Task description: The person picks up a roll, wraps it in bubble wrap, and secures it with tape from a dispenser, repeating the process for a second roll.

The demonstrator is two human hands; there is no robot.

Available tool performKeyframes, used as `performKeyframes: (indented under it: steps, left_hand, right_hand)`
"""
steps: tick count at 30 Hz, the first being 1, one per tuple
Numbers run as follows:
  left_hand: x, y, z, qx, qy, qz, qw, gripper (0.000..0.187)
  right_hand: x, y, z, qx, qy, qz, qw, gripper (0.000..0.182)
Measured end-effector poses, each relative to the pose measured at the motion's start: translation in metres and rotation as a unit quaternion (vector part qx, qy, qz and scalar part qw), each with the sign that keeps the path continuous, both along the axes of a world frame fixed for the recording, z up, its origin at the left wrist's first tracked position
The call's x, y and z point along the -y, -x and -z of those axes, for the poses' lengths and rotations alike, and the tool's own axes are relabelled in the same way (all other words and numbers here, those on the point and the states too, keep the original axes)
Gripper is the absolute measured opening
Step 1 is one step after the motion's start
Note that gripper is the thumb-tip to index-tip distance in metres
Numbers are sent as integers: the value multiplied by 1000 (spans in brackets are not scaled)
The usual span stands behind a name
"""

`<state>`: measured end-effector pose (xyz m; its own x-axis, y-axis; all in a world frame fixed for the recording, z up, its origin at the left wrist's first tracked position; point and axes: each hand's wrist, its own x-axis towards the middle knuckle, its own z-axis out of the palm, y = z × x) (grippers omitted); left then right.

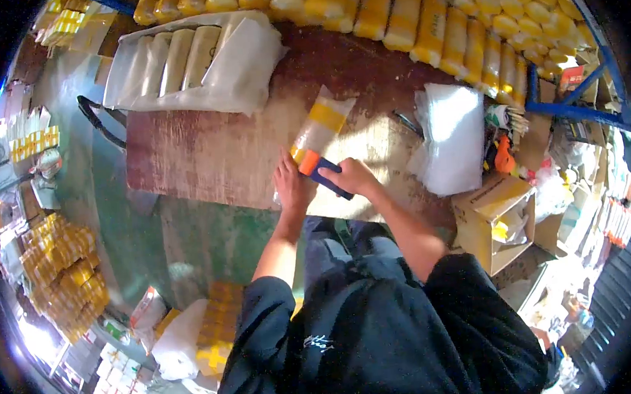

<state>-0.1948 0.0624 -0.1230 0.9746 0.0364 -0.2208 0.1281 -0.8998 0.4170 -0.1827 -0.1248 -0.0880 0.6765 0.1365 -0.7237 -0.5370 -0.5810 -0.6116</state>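
Note:
On the wooden table point(204, 153), a clear plastic package with yellow bands point(322, 121) lies slanted near the front edge. My left hand point(293, 184) rests at the package's lower left end, its fingers bent against it. My right hand point(355, 178) is wrapped round a dark blue and orange tool point(329, 176), whose orange end touches the lower part of the package. What lies under the tool is hidden.
A white plastic bag with several rolls point(192, 64) stands at the back left. Yellow-banded packages point(428, 27) line the back edge. A stack of clear plastic bags point(453, 138) lies on the right, above an open cardboard box point(494, 222).

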Motion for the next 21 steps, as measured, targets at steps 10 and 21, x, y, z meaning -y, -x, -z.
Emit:
performKeyframes:
  steps: [10, 21]
  left_hand:
    - [7, 14, 11, -38, 36, -74, 996, 106]
    - [-37, -9, 20, -175, 125, -45, 976, 100]
  right_hand:
    - [5, -4, -3, 31, 17, -40, 999, 63]
    - [11, 9, 6, -15, -83, -21, 996, 63]
